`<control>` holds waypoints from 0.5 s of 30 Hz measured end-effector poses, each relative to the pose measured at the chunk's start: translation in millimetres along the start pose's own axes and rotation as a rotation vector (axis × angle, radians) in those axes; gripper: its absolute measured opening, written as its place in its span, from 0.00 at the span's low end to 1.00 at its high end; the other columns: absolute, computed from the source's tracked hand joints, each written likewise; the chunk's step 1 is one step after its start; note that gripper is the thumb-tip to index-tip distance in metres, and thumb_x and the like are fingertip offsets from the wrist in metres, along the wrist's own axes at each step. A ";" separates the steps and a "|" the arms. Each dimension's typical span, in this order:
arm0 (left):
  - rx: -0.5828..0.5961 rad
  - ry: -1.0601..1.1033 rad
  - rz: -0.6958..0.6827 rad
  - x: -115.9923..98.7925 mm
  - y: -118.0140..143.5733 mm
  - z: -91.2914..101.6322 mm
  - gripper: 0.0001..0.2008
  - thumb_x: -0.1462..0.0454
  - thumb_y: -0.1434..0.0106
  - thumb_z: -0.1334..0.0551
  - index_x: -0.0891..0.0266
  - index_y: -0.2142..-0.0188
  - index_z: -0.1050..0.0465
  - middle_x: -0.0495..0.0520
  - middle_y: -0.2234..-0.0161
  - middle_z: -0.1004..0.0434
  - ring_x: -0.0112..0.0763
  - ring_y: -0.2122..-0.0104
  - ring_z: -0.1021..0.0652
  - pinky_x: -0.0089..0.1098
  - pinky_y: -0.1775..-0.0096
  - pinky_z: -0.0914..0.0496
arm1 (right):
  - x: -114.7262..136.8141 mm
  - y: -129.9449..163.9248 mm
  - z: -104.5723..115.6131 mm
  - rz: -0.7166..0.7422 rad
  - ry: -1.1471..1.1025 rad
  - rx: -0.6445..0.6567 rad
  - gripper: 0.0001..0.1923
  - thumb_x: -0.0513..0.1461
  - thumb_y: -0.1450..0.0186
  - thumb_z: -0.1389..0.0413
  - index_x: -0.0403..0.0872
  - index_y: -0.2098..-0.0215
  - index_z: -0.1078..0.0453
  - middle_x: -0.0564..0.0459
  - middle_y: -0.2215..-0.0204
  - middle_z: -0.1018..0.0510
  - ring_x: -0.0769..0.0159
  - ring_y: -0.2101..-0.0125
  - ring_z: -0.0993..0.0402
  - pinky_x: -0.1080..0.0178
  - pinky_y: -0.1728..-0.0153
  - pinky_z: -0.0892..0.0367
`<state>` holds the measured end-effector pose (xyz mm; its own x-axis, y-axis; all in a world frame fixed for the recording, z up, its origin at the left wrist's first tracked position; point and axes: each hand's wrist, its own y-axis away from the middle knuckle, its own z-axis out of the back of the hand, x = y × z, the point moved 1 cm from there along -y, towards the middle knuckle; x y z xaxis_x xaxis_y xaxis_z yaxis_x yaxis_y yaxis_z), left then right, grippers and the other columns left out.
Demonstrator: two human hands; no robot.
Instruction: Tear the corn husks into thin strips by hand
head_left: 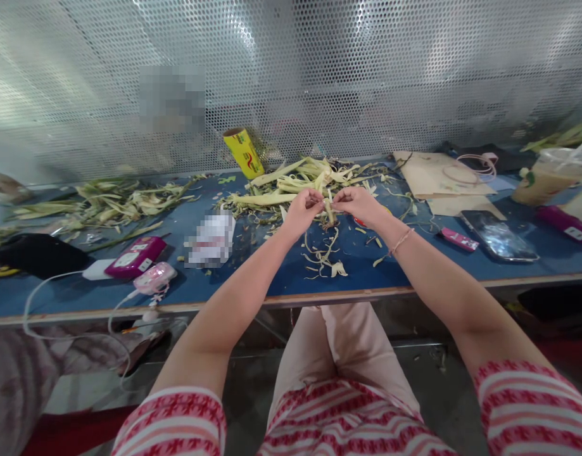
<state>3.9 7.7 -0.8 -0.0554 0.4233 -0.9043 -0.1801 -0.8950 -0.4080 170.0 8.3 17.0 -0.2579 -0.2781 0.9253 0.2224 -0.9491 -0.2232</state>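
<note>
Pale green husk strip (329, 212) is pinched between the left hand (304, 212) and the right hand (360, 204), both closed on it above the blue table (253, 278). Peeled scraps (325, 256) lie just below. A perforated metal screen (319, 69) is seen behind the husk pile (300, 180).

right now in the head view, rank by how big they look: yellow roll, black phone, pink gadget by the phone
1. black phone
2. yellow roll, though it stands farther back, so this is unsure
3. pink gadget, clearly smallest
</note>
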 end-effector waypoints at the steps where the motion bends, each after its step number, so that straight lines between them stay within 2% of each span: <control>1: -0.002 0.002 -0.011 0.8 -0.3 0.2 0.07 0.69 0.44 0.37 0.63 0.67 0.35 0.47 0.73 0.31 0.23 0.70 0.28 0.29 0.62 0.32 | 0.5 0.2 0.2 0.003 0.018 -0.011 0.05 0.36 0.49 0.38 0.46 0.76 0.30 0.55 0.80 0.27 0.71 0.77 0.33 0.65 0.72 0.37; 5: 0.011 -0.021 -0.038 1.6 -0.3 0.5 0.08 0.67 0.44 0.36 0.62 0.68 0.35 0.47 0.73 0.30 0.24 0.69 0.28 0.28 0.61 0.32 | 1.6 0.3 1.9 0.040 0.095 -0.043 0.03 0.36 0.49 0.39 0.45 0.76 0.29 0.55 0.80 0.26 0.70 0.77 0.32 0.64 0.72 0.37; 11: 0.022 -0.038 -0.064 -0.9 0.9 0.3 0.09 0.65 0.45 0.34 0.62 0.68 0.35 0.47 0.72 0.29 0.24 0.69 0.26 0.29 0.61 0.31 | -1.1 -1.6 3.0 0.073 0.084 -0.023 0.03 0.35 0.50 0.38 0.45 0.77 0.27 0.55 0.80 0.26 0.70 0.76 0.32 0.63 0.70 0.37; 15: -0.007 0.054 0.025 -0.7 0.8 -0.6 0.09 0.66 0.46 0.34 0.62 0.68 0.33 0.48 0.72 0.27 0.25 0.69 0.25 0.31 0.63 0.28 | -2.3 -2.6 2.0 0.086 0.080 -0.021 0.05 0.36 0.51 0.36 0.45 0.77 0.28 0.54 0.79 0.25 0.69 0.75 0.31 0.63 0.69 0.36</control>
<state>4.5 6.5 -0.6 -0.0067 0.3931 -0.9195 -0.1727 -0.9061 -0.3862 171.9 11.7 16.0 -0.3128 -0.3686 0.8754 0.2276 -0.9239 -0.3077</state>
